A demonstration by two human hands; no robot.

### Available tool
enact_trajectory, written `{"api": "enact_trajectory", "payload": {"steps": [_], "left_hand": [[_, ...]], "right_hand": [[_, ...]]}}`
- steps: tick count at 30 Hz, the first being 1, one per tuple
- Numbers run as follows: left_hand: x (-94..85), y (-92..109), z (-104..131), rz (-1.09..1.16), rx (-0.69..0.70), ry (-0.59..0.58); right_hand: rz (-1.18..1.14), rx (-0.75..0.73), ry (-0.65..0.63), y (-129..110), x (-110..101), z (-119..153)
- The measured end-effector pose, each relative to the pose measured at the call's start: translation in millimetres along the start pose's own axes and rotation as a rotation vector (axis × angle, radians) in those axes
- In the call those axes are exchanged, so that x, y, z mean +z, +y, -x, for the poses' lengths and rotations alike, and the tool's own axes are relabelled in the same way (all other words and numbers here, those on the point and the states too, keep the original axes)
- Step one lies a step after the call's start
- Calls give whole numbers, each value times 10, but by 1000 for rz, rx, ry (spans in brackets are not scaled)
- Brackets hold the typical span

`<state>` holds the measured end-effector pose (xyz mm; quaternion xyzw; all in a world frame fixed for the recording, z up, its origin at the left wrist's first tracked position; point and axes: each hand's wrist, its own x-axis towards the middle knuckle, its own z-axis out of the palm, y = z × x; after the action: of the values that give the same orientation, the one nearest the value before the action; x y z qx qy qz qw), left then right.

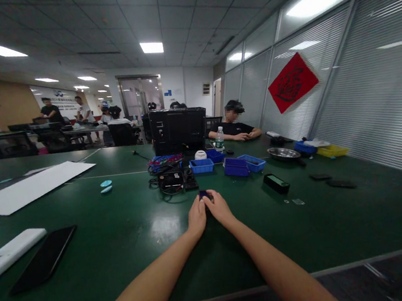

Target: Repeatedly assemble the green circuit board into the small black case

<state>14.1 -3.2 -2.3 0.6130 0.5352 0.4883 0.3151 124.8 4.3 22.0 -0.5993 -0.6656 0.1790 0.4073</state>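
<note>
Both my hands meet over the green table (132,249), with forearms reaching forward from the near edge. Between the fingertips is a small dark object (202,193) with a bluish-purple face; its kind is too small to make out. My left hand (196,217) grips it from the left, fingers closed. From the right, my right hand (219,207) closes on it too, thumb on its near side. The fingers hide its lower part. Just beyond the hands stands a black electronic device with cables (170,179).
Blue trays (202,166), a baseball (200,155), a water bottle (219,140) and a monitor (179,129) stand beyond. Rightward are a black box (276,183) and metal bowl (284,154); leftward, a black panel (44,259) and white sheet (34,186). A person (235,126) sits opposite.
</note>
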Motion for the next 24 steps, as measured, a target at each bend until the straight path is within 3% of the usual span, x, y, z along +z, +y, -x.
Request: {"api": "enact_trajectory", "payload": {"steps": [4,8,16,24], "left_hand": [[17,-43,-42,170,-6,-40],[20,-104,-51,386,-115,-48],[14,-168,-29,525,-149,-78],[-6,-99,-13,531,-175,-101]], "right_hand": [[374,-10,-98,-99,-7,96],[531,63,-111,-24,-123,26],[652,323,39,414,-625,-189],[636,378,62,427,-707,-202]]}}
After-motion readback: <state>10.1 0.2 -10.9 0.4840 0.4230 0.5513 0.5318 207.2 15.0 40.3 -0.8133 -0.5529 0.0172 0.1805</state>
